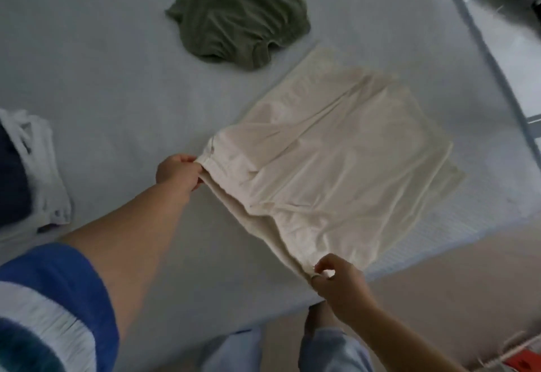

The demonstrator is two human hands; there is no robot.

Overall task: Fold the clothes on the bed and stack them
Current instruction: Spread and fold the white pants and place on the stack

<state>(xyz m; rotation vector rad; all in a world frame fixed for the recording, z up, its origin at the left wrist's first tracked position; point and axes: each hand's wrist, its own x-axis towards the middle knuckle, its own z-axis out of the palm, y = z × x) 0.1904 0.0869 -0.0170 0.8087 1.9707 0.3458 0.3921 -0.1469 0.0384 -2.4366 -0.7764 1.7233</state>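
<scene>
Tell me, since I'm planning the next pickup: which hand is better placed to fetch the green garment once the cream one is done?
Probably the left. The left hand pinches the cream garment at its far corner, nearer the crumpled green garment. The right hand grips the corner at the bed edge, farther away.

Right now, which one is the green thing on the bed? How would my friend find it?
Start at the pale bed and find the cream garment that the left hand and right hand are pinching by its edge. Look past it, farther from the person: the green garment lies there alone. It is the only dark olive, crumpled heap; the cream one lies spread flat.
</scene>
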